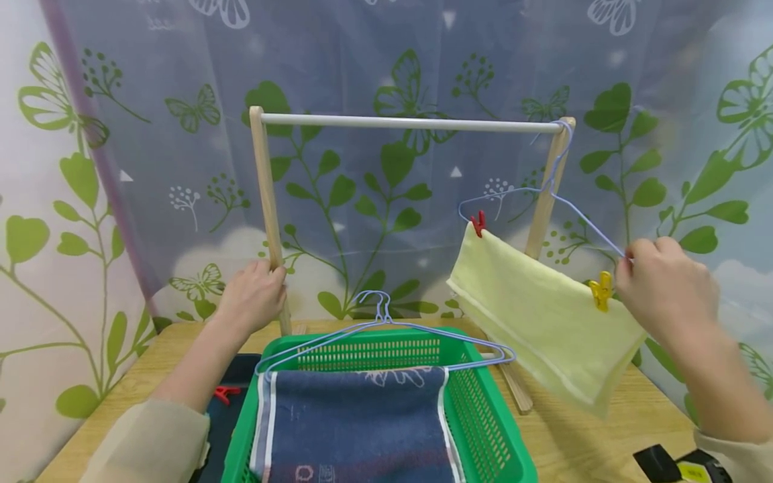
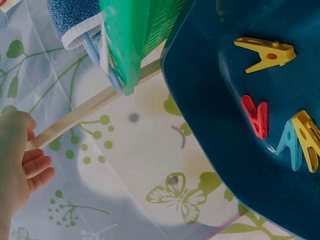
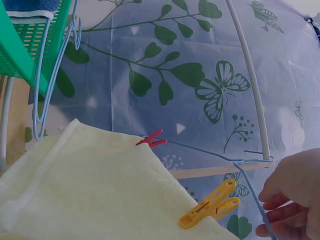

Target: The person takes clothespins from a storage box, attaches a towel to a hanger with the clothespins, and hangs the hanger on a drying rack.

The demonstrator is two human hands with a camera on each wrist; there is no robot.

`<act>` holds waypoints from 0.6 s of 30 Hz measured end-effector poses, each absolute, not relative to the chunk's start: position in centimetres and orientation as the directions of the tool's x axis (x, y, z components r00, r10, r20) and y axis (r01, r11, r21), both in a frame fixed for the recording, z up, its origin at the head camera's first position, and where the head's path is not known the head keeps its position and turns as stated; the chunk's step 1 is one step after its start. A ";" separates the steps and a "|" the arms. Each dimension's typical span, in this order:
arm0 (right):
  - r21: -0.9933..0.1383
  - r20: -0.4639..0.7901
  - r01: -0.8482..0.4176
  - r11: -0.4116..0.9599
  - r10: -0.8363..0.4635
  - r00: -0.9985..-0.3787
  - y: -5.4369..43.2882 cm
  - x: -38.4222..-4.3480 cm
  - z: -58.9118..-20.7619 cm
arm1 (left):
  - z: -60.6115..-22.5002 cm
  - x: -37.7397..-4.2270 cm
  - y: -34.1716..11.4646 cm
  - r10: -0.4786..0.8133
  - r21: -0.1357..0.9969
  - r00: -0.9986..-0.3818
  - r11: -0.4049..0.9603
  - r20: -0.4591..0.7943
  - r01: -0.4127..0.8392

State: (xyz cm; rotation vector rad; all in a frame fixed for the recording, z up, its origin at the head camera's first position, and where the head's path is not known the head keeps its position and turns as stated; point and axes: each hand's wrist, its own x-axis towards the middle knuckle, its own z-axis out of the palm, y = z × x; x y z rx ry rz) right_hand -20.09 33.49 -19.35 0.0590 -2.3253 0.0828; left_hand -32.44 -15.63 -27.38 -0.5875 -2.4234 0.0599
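My left hand (image 1: 255, 295) grips the left wooden post (image 1: 268, 201) of a small drying rack. In the left wrist view the post (image 2: 85, 111) passes between the thumb and fingers. My right hand (image 1: 670, 288) holds the lower right corner of a blue wire hanger (image 1: 588, 225). Its hook sits over the right end of the white rod (image 1: 410, 123). A pale yellow towel (image 1: 537, 302) hangs tilted from that hanger, fastened by a red clothespin (image 1: 480, 223) and a yellow clothespin (image 1: 601, 291). The right wrist view shows the fingers around the hanger wire (image 3: 255, 197).
A green basket (image 1: 495, 409) in front holds a dark blue towel (image 1: 356, 422), with two blue hangers (image 1: 386, 322) across it. Left of it, a dark blue tray (image 2: 200, 115) contains several clothespins (image 2: 256, 116). A black strapped object (image 1: 658, 463) lies at the right table edge.
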 end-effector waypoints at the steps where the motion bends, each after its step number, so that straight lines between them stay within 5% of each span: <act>1: -0.040 0.743 -0.059 0.997 -0.010 -0.669 33.2 -20.0 -19.5 | -27.4 -32.4 -15.6 0.427 -0.186 -0.698 0.899 0.575 0.396; 4: 0.013 0.843 -0.075 0.997 -0.051 -0.535 32.3 -20.1 -19.9 | -27.3 -32.4 -15.6 0.429 -0.187 -0.701 0.898 0.570 0.397; 7: 0.099 0.935 -0.148 0.984 -0.143 -0.325 31.1 -20.5 -20.3 | -27.3 -32.4 -15.7 0.428 -0.183 -0.706 0.899 0.564 0.398; 9: 0.159 0.945 -0.192 0.968 -0.205 -0.254 30.3 -20.8 -20.4 | -27.3 -32.4 -15.7 0.429 -0.183 -0.708 0.898 0.561 0.400; 13: 0.198 0.911 -0.279 0.940 -0.281 -0.301 28.7 -21.3 -20.8 | -27.4 -32.4 -15.7 0.431 -0.189 -0.710 0.898 0.557 0.398; 18: 0.123 0.813 -0.351 0.928 -0.297 -0.502 27.0 -22.2 -21.4 | -27.3 -32.2 -15.6 0.434 -0.195 -0.714 0.897 0.549 0.396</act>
